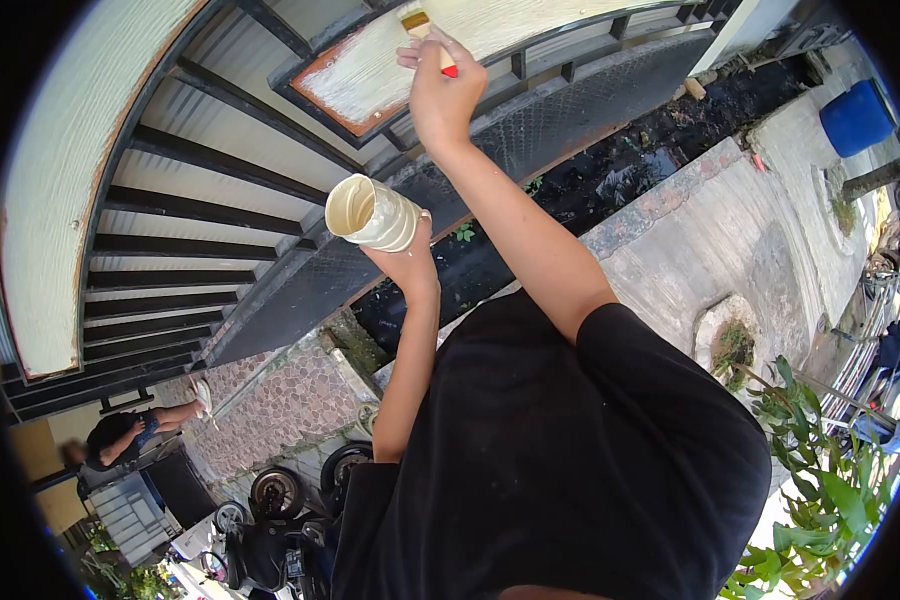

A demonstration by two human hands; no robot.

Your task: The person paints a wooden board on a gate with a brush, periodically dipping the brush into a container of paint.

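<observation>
A paintbrush (416, 20) with brown and pale bristles and a red mark on its handle is held in my right hand (448, 90), at the top of the view. Its bristles are at a cream-painted panel (370, 75) with bare reddish-brown edges, set in a black metal frame. Lower and to the left, my left hand (410, 258) is wrapped round a cream paint-coated container (373, 213), tilted with its opening facing up and left. Cream paint coats the inside of the container.
Black gate bars (185, 250) run along the left. A dark drainage ditch (610, 180) lies behind my arms. Another person (125, 437) is at the lower left, near parked motorcycles (275, 550). A blue barrel (857, 118) and green plants (820, 500) are at the right.
</observation>
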